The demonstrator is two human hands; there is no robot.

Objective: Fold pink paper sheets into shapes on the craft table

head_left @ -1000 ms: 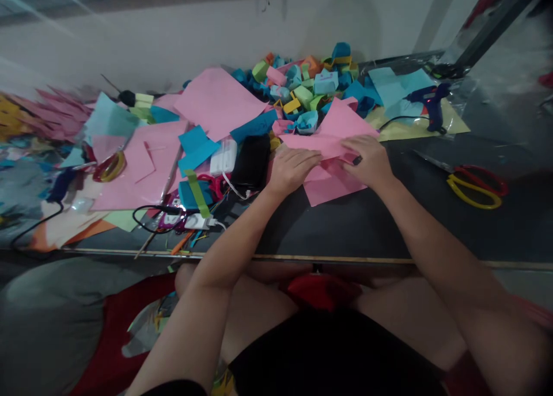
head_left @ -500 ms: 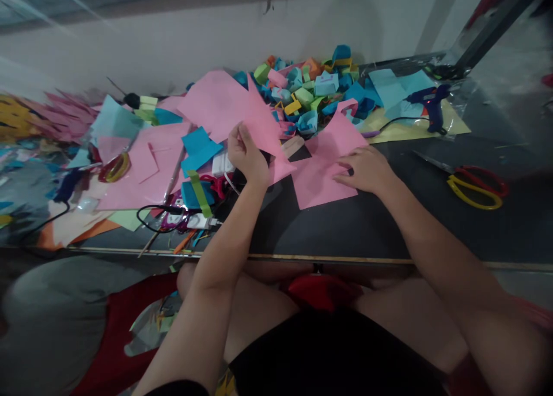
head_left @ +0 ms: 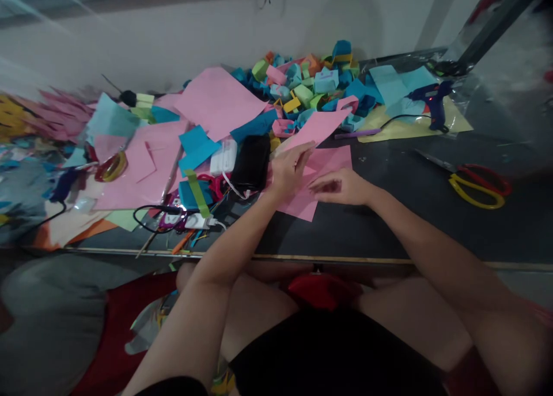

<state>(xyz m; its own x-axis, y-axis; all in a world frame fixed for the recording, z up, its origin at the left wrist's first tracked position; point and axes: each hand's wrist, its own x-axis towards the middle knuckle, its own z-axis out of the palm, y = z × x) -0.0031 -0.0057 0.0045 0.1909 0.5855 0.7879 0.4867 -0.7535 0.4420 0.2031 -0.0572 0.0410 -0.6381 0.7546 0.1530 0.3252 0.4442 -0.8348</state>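
My left hand [head_left: 292, 168] is closed on a pink paper sheet [head_left: 320, 127], which slants up and to the right past its fingers. Under it, another pink paper piece [head_left: 300, 204] lies on the dark table at an angle. My right hand [head_left: 343, 187] is at the right edge of this pink paper, with thumb and fingers bent together at its edge; the exact contact is partly hidden. A further pink stretch [head_left: 334, 158] shows behind the right hand. Left of my left hand lies a black phone [head_left: 250, 161], beside a white charger block [head_left: 223, 157].
Folded paper pieces [head_left: 302, 85] are heaped against the wall. Scissors [head_left: 470, 180] and a blue glue gun [head_left: 434, 102] lie at the right, a purple stick [head_left: 358, 134] nearer. Cables, blue paper [head_left: 199, 148] and a large pink sheet [head_left: 218, 102] crowd the left. Another person sits at lower left.
My left hand has moved right and down with the pink sheet, uncovering the phone. The lower pink paper has turned and shifted left. My right hand has moved slightly left and nearer me.
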